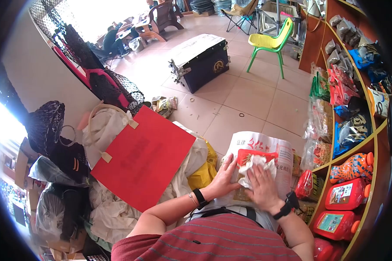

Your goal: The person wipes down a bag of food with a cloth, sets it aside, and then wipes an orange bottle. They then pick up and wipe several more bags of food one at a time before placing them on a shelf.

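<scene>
A packet with a red top band (259,153) and a see-through lower part lies over a printed newspaper sheet (285,150) at my lap. My left hand (222,177) grips the packet's left edge, with the thumb stretched across its lower part. My right hand (262,185) lies over a crumpled white tissue (251,167) and presses it on the packet's front, fingers slightly apart. The hand and tissue hide much of the packet. Both wrists wear dark bands.
A red sheet (144,158) lies on white cloth bags (106,209) at the left, near a yellow bag (204,167). Shelves with red jugs (347,193) and packets stand close on the right. Ahead are a dark case (204,65) and a yellow-green chair (270,41).
</scene>
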Action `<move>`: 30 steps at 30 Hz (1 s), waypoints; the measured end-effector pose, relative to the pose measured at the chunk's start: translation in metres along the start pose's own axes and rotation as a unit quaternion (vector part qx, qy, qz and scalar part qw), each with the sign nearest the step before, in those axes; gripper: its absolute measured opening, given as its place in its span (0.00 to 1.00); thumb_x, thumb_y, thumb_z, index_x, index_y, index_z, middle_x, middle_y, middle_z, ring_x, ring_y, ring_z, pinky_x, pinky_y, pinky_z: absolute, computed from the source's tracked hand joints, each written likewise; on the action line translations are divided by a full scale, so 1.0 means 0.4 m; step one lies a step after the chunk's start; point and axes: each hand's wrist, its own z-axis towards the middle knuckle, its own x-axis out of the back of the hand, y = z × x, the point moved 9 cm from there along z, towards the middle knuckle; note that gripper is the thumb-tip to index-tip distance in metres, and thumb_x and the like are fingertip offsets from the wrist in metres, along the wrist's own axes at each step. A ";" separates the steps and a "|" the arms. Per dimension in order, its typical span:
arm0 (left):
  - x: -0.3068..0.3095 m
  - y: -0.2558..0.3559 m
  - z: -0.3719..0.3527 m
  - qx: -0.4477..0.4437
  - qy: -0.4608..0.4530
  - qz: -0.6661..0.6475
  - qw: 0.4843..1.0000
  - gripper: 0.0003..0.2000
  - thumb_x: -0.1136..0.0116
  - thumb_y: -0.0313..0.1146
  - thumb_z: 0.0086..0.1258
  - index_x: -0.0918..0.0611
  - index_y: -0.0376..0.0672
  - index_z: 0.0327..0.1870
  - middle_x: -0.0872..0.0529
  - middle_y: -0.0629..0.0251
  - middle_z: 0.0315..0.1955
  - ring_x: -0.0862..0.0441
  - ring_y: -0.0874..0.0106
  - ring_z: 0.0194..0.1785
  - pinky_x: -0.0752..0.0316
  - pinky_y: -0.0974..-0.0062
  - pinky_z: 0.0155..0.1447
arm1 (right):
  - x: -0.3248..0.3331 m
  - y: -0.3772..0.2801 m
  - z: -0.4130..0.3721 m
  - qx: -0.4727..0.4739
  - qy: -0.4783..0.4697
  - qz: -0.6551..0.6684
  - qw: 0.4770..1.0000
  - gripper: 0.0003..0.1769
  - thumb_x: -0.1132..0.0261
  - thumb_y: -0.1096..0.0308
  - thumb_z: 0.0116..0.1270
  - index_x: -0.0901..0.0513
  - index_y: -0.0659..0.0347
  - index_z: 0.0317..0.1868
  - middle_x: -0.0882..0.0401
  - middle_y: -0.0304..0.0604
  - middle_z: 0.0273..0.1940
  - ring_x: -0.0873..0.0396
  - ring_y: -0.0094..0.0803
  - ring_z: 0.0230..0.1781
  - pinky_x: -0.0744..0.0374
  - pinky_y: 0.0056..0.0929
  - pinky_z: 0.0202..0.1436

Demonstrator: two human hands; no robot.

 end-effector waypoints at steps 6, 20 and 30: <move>0.004 0.017 0.000 0.011 -0.011 -0.022 1.000 0.53 0.22 0.42 0.63 0.46 0.34 0.84 0.54 0.35 0.83 0.51 0.42 0.86 0.44 0.54 0.85 | -0.012 -0.035 -0.109 0.069 -0.081 -0.016 0.994 0.36 0.27 0.57 0.64 0.22 0.59 0.72 0.33 0.50 0.78 0.38 0.44 0.82 0.40 0.53 0.82; -0.005 -0.006 0.005 -0.002 -0.016 -0.076 0.997 0.43 0.34 0.44 0.77 0.45 0.39 0.85 0.55 0.39 0.85 0.54 0.46 0.87 0.46 0.56 0.85 | 0.037 0.081 0.129 -0.036 0.081 -0.008 0.996 0.38 0.33 0.58 0.73 0.31 0.58 0.80 0.34 0.53 0.79 0.38 0.51 0.81 0.42 0.59 0.83; -0.017 -0.030 0.015 0.017 -0.022 -0.146 0.989 0.27 0.52 0.39 0.87 0.37 0.45 0.83 0.55 0.44 0.85 0.57 0.50 0.88 0.49 0.58 0.85 | 0.031 0.062 0.149 -0.008 0.104 0.002 0.995 0.33 0.35 0.59 0.75 0.28 0.59 0.78 0.31 0.51 0.77 0.34 0.48 0.80 0.39 0.54 0.83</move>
